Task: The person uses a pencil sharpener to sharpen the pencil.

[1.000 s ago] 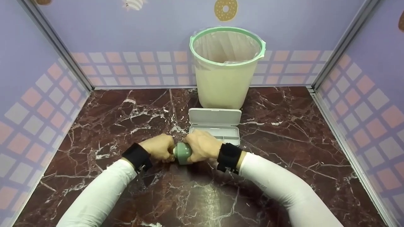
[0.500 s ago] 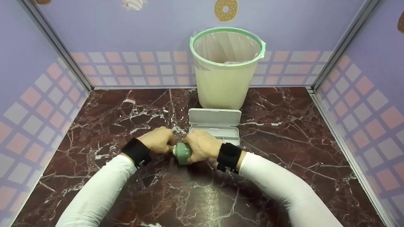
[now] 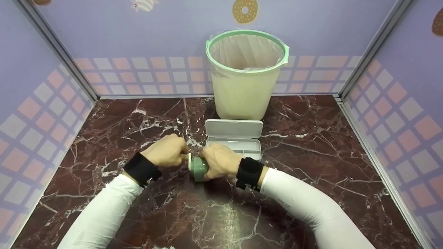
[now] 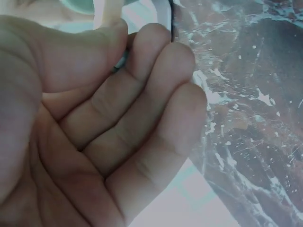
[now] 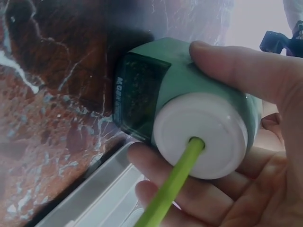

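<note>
A green hand-crank pencil sharpener [image 3: 199, 169] lies sideways on the marbled table. My right hand [image 3: 221, 160] grips its body from the right, with the thumb on the near side. In the right wrist view, a light green pencil [image 5: 173, 184] sticks out of the hole in the white round face [image 5: 208, 123]. On the sharpener's left side, my left hand [image 3: 168, 152] pinches the end of the cream crank handle [image 4: 109, 12] between thumb and index finger. The other left fingers are bent beside it; the knob is mostly hidden.
Just behind my right hand, a pale grey pencil case [image 3: 252, 145] stands with its lid raised, its compartments partly covered by the hand. Beyond it, a cream trash bin [image 3: 245, 93] with a green rim and plastic liner stands at the back wall. Patterned walls enclose three sides.
My left hand has swung away from me, from beside the sharpener to its far left, and the cream crank arm now shows upright. My right hand and the sharpener stay nearly in place.
</note>
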